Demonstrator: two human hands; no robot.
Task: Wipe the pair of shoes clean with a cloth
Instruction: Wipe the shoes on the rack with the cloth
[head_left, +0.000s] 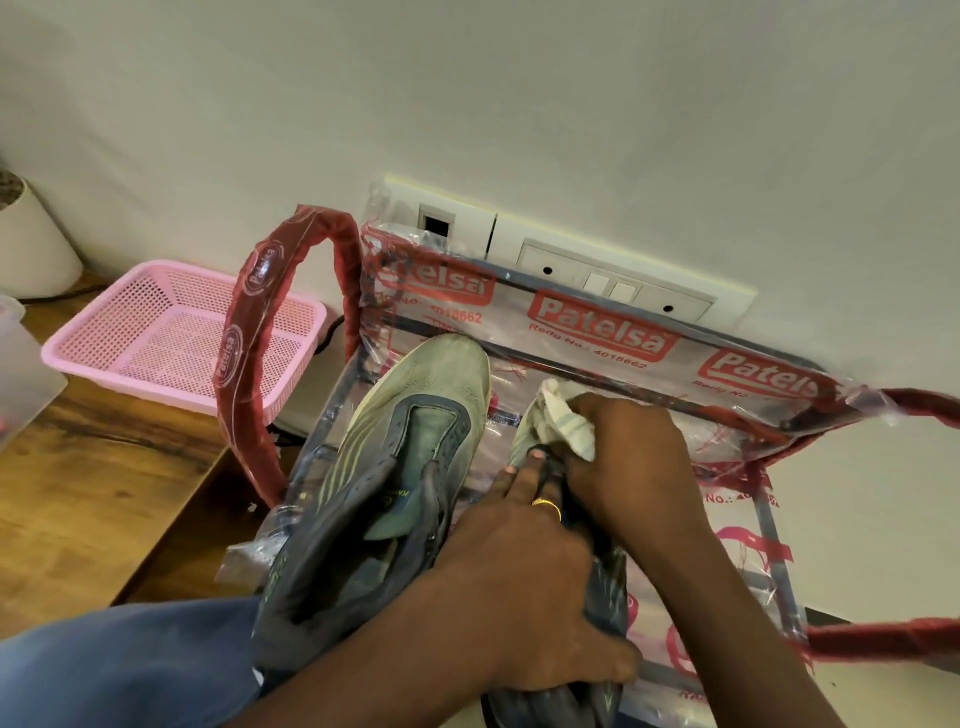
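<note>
**Shoe wiping on a wrapped frame: grip and handling**

Both shoes lie toes-to-wall on the plastic-wrapped frame (597, 332); the free shoe (415, 415) rests untouched towards its left edge, heel overhanging the near edge; the held shoe (605, 587) lies just beside it, mostly hidden under the hands. Left hand (519, 561) clamps the held shoe at midfoot, thumb hooked round its near side, fingers laid along the upper; right hand (634, 457) is bunched round the cloth (563, 415), pressing it on the toe.

Handling, as judged: the mesh uppers look soft and should dent under pressure, so the firmer sole and heel offer the better hold; both shoes appear light; the glossy wrap beneath is probably slippery, so an unpinned shoe may skid.

Containers: the pink basket (156, 379) on the wooden table (78, 493), left of the frame, shows only its mesh floor; a translucent tub (21, 374) at the table's left edge has contents too blurred to name.
</note>
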